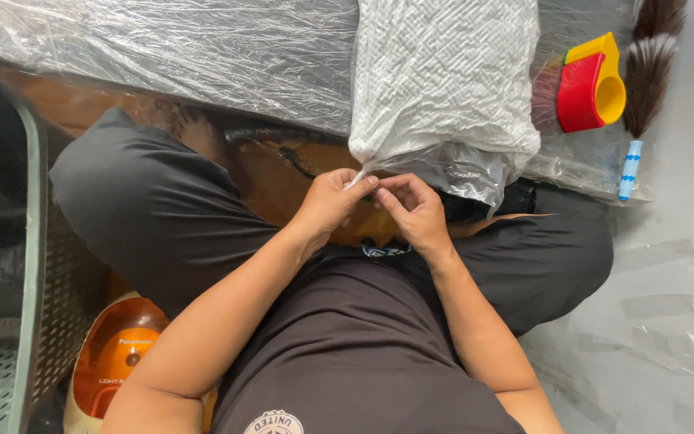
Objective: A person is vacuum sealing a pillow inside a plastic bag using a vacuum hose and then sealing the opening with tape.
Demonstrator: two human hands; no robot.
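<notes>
Both hands pinch the bottom edge of a white quilted cloth in clear plastic wrap (443, 88): left hand (332, 199) closed on it, right hand (416, 210) likewise, while a red-and-yellow tape dispenser (592, 84) lies rightward.

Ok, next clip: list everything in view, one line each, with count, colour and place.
white quilted cloth bundle in clear plastic wrap: one, white, top centre, its lower end at the hands
clear plastic sheeting: one spread, transparent, top left
red and yellow tape dispenser: one, red and yellow, top right
dark feather duster: one, brown and white, right of the dispenser
white tube with blue marks: one, below the duster
orange appliance: one, bottom left
green mesh basket: one, left edge
left hand: pinching the wrap's end
right hand: pinching the same end
</notes>
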